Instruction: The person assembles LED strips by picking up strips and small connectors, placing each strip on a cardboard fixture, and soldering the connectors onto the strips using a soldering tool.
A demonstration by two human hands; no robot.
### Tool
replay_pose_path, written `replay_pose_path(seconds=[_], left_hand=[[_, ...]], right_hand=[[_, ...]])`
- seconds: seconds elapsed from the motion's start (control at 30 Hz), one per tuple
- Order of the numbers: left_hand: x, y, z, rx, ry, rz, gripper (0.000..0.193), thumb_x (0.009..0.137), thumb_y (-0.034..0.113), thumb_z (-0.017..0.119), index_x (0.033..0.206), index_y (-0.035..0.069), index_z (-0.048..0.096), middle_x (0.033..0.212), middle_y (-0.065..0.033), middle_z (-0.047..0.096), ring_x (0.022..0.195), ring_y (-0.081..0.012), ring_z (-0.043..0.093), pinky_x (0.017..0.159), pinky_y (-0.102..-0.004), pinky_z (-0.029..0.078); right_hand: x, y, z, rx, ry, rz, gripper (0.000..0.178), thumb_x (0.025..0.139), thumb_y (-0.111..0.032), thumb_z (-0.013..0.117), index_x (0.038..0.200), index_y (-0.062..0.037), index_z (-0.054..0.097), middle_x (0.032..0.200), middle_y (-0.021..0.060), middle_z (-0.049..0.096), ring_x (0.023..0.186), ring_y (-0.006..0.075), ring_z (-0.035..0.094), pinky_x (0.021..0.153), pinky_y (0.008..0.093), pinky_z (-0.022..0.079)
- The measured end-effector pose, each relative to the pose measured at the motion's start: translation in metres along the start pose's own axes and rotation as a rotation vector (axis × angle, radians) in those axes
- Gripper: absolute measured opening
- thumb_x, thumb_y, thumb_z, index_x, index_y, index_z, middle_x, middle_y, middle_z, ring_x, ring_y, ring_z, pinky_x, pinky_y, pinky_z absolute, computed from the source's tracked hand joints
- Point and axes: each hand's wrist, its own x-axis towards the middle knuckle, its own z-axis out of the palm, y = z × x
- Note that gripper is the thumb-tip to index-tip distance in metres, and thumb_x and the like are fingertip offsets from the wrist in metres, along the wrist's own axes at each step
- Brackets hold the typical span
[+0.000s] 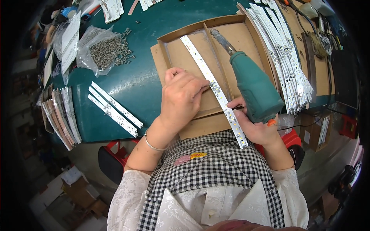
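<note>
So from where I'm standing, the worst bit to make out is the right hand (252, 129). The green power tool (256, 86) looms over the front right of the cardboard tray (181, 32) and blocks most of the fingers. I can see the thumb on the white strip (213, 90), so it's gripping that near its lower half. Whether it touches the tool too, can't tell.

Left hand (183, 92) is over the tray's left half, fingertips bunched up narrow at the strip's edge. No clue if there's something tiny pinched in there, the knuckles cover it.

The strip itself is over the tray, long axis on a slant: far end up by the tray's back left, near end poking out past its front edge above the checked apron (208, 169). Its underside is hidden, so I can't say if it's touching the tray. The tool's nozzle aims at the tray's back wall, tilted left.

Left of the tray: loose white strips (115, 118), with a screw heap (110, 54) behind them.
</note>
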Motion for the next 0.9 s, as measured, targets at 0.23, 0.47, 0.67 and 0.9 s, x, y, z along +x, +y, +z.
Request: replay_pose_path(seconds=[0.23,0.47,0.67,0.9], left_hand=[[-0.002,0.002,0.002,-0.072,0.078,-0.056,0.016,0.068,-0.003,0.075,0.077,0.007,0.066,0.067,-0.0048,0.063,0.063,-0.021,0.06,0.081,-0.0379,0.046],[-0.004,0.001,-0.001,-0.069,0.052,-0.091,0.015,0.067,-0.003,0.076,0.077,0.005,0.069,0.068,-0.0058,0.064,0.064,-0.0194,0.061,0.084,-0.0358,0.046],[-0.005,0.0,-0.001,-0.065,0.048,-0.09,0.015,0.067,-0.003,0.076,0.076,0.006,0.069,0.067,-0.0055,0.064,0.063,-0.0192,0.061,0.082,-0.0352,0.046],[-0.005,-0.002,0.002,-0.072,0.071,-0.066,0.015,0.069,-0.002,0.074,0.075,0.008,0.065,0.064,-0.0048,0.061,0.062,-0.0202,0.06,0.082,-0.0385,0.046]], right_hand=[[-0.02,-0.01,-0.016,0.395,0.041,0.019,0.055,0.081,0.005,0.063,0.132,0.0053,0.043,0.111,0.0181,0.062,0.083,0.0172,0.061,0.064,0.0242,0.052],[-0.052,-0.034,-0.052,0.441,0.146,0.06,0.072,0.074,-0.005,0.077,0.134,0.0074,0.04,0.121,0.0238,0.054,0.068,0.0183,0.055,0.046,0.0277,0.049],[-0.059,-0.026,-0.061,0.386,0.06,0.102,0.063,0.077,-0.002,0.075,0.13,0.008,0.043,0.118,0.0227,0.057,0.069,0.0206,0.059,0.051,0.0288,0.05],[-0.05,-0.03,-0.061,0.398,0.022,0.17,0.06,0.077,-0.005,0.076,0.127,0.0076,0.045,0.107,0.018,0.057,0.069,0.0197,0.059,0.052,0.0282,0.052]])
